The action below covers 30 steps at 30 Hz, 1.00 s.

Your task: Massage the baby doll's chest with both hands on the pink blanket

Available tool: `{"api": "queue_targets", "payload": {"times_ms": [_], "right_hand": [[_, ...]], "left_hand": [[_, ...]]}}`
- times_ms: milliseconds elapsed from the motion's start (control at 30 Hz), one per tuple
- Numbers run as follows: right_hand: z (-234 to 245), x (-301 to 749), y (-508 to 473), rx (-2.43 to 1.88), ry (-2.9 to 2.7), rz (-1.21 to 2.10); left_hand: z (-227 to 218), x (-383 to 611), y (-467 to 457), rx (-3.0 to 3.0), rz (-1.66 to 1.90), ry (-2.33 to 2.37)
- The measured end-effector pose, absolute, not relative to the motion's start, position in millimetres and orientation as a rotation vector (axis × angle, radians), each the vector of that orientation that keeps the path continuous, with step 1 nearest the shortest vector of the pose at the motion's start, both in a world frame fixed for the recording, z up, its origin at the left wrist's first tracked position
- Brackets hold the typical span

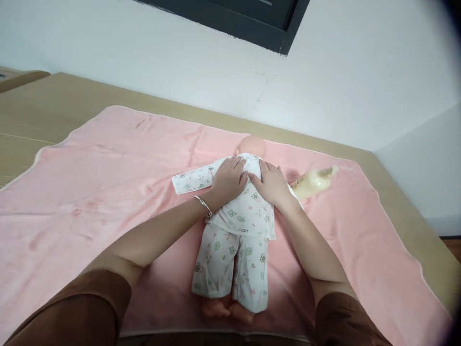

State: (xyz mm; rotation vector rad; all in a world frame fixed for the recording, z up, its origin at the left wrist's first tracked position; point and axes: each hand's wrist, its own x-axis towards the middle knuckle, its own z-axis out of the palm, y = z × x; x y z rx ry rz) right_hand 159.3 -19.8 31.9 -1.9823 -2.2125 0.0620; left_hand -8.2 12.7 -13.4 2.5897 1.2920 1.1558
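Observation:
A baby doll lies stretched out on a pink blanket, wearing a white printed top and matching trousers. Its bald head points to the wall and its bare feet towards me; no face shows. My left hand, with a silver bangle on the wrist, rests flat on the upper left of the doll's top. Opposite it, my right hand lies flat on the upper right. Both hands have fingers stretched out and hold nothing; the thumbs come close together. One sleeve extends leftward, while the other is mostly hidden by my right hand and forearm.
A pale yellow pump bottle lies on its side right of the doll. Under the blanket is a wooden table, set against a white wall. A dark frame is on the wall above.

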Motion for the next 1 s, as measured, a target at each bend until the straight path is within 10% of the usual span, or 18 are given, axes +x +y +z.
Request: {"api": "queue_targets", "payload": {"times_ms": [1000], "right_hand": [[37,131,-53,-2.096,-2.195,-0.325]], "left_hand": [[-11,-7,1,2.5,1.214,1.372]]}}
